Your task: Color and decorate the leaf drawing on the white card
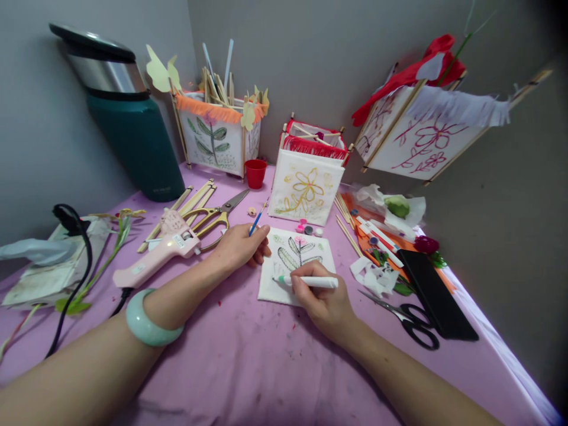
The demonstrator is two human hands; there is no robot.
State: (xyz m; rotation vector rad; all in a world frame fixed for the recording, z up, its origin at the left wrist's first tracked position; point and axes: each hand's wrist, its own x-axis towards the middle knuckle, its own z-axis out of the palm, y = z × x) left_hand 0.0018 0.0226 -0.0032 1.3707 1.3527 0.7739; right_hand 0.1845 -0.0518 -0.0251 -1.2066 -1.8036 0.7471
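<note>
A white square panel (270,284) lies on the purple cloth, bearing a drawing of a dark-outlined leafy stem with a pink flower. My right hand (326,305) is closed around a white marker (316,282) with a green band near its tip, which is at the panel's left part. My left hand (242,245) rests at the panel's upper left edge, a thin blue paintbrush (257,220) pinched upright between its fingers. Small paint pots (308,229) stand just beyond the panel. Behind them, a panel with a yellow flower (306,188) leans on a red-fringed stick frame (314,142).
Left are a pink glue gun (155,257), gold-handled scissors (222,214), wooden sticks (177,216) and a teal bottle (133,142). Behind stand an orange-fringed holder (213,139) and red cup (255,174). Right lie black scissors (410,316), a black phone-like slab (437,296) and markers (381,239).
</note>
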